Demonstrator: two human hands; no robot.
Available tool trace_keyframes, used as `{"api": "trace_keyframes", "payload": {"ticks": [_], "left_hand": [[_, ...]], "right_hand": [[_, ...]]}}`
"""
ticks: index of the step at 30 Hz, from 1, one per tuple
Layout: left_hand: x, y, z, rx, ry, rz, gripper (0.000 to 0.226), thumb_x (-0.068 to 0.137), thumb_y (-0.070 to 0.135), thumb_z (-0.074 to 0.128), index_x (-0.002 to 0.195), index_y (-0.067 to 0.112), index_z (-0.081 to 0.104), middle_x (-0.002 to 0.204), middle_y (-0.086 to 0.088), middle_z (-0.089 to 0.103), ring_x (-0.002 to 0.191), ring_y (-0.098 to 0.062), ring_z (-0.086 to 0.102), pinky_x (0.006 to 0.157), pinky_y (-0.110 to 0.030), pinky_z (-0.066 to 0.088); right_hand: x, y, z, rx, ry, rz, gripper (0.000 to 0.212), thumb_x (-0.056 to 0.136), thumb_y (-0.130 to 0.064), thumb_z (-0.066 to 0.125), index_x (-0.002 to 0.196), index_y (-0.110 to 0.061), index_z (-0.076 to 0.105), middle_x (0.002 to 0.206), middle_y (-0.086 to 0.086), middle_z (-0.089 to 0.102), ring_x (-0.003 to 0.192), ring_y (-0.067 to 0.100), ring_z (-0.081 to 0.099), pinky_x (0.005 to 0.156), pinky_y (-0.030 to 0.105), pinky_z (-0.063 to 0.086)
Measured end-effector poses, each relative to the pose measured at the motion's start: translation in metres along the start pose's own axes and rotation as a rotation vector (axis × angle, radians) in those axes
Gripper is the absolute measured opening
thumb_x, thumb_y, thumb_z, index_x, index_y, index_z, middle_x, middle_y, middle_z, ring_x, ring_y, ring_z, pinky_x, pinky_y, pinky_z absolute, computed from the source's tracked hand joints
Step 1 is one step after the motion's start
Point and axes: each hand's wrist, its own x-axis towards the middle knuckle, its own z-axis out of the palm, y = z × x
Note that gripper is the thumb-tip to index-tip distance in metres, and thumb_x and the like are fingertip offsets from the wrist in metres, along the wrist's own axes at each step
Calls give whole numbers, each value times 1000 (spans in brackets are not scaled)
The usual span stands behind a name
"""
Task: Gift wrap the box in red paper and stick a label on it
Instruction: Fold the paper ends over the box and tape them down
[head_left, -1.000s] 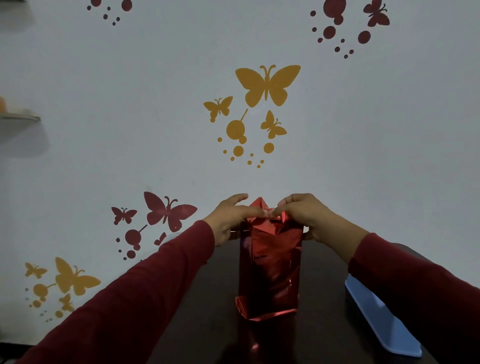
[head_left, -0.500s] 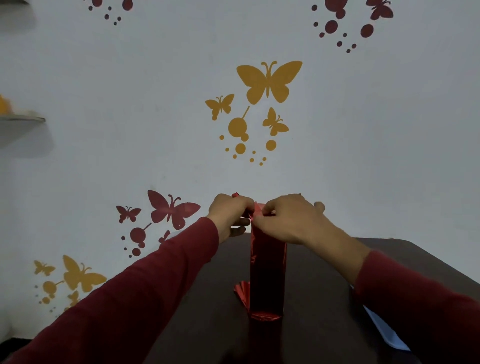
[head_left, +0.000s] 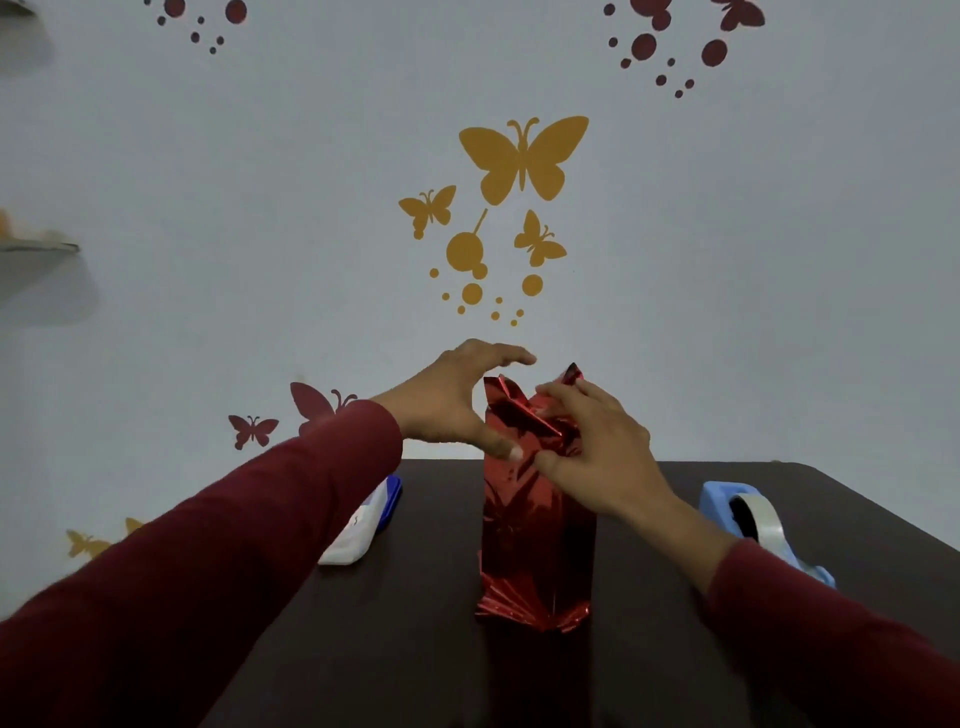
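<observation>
A tall box wrapped in shiny red paper (head_left: 535, 535) stands upright in the middle of the dark table (head_left: 415, 649). Loose paper flaps stick up at its top and crumple at its base. My right hand (head_left: 597, 447) holds the top flaps, with fingers over the folded paper and the thumb on the near face. My left hand (head_left: 457, 400) is spread wide at the box's upper left, thumb touching the near face, fingers arched above the top without gripping.
A blue tape dispenser (head_left: 753, 519) with a clear tape roll sits right of the box. A white and blue object (head_left: 363, 525) lies to the left, partly behind my left sleeve. The wall with butterfly stickers (head_left: 524, 161) rises just behind the table.
My left hand has let go of the top paper and spread wide. The box has turned so a wider face shows. The view shifted, revealing the tape dispenser and the white object.
</observation>
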Motion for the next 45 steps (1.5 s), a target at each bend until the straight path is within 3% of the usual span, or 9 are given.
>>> {"api": "trace_keyframes", "payload": {"ticks": [6, 11, 14, 17, 26, 29, 33, 38, 45], "left_hand": [[29, 24, -30, -18, 27, 98, 18, 83, 21, 87, 99, 13, 82, 84, 2, 80, 79, -5, 74, 79, -20, 58], [23, 37, -30, -128, 222, 142, 25, 83, 37, 86, 102, 22, 79, 90, 9, 78, 85, -7, 73, 83, -24, 58], [17, 34, -22, -50, 35, 56, 60, 68, 49, 92, 121, 33, 70, 109, 14, 72, 95, -10, 70, 86, -26, 58], [19, 32, -12, 53, -50, 50, 36, 76, 40, 90, 107, 25, 80, 93, 7, 78, 87, -14, 73, 85, -39, 61], [15, 33, -17, -175, 355, 100, 11, 85, 25, 85, 92, 17, 83, 79, 4, 78, 71, -6, 72, 74, -23, 60], [12, 40, -15, -315, 578, 109, 13, 87, 25, 84, 93, 14, 82, 80, 2, 78, 67, -7, 69, 73, -27, 61], [-6, 66, 9, -294, 691, 205, 8, 89, 26, 82, 94, 20, 81, 86, 13, 76, 77, -8, 68, 72, -17, 54], [-24, 96, 59, -189, 622, 442, 4, 89, 20, 82, 92, 21, 80, 83, 15, 70, 72, -7, 63, 68, -9, 42], [5, 104, 160, -291, 348, 396, 8, 88, 23, 81, 96, 22, 79, 86, 11, 71, 80, -6, 65, 71, -9, 42]], "right_hand": [[0, 16, -9, 315, -38, -3, 73, 66, -29, 63, 139, -31, 60, 119, -13, 66, 107, -3, 61, 87, 12, 47], [3, 29, -12, 508, -80, 94, 63, 71, -14, 67, 130, -36, 66, 119, -11, 72, 113, 4, 64, 91, 25, 51], [0, 28, -12, 532, -69, 95, 61, 70, -13, 67, 125, -41, 67, 116, -15, 73, 112, 0, 64, 95, 27, 51], [-2, 27, -11, 558, -74, 78, 65, 66, -16, 65, 128, -39, 67, 117, -13, 73, 114, 6, 66, 98, 36, 56], [3, 41, -16, 523, -140, -3, 73, 86, 7, 65, 141, -39, 55, 131, -4, 67, 116, 4, 65, 81, 19, 58], [0, 38, -20, 528, -151, -6, 74, 87, 11, 65, 143, -35, 51, 130, -12, 64, 104, -21, 59, 73, -2, 46], [-5, 41, -25, 542, -68, -11, 72, 86, 3, 69, 144, -35, 52, 134, -22, 65, 123, -15, 53, 83, 6, 44], [-26, 48, -45, 497, 263, 131, 34, 90, -9, 67, 116, -31, 73, 106, -18, 76, 107, -3, 67, 85, 21, 53], [-72, 93, -87, 156, 291, 376, 15, 89, -20, 65, 94, -25, 79, 96, -16, 68, 78, -3, 61, 67, 12, 41]]}}
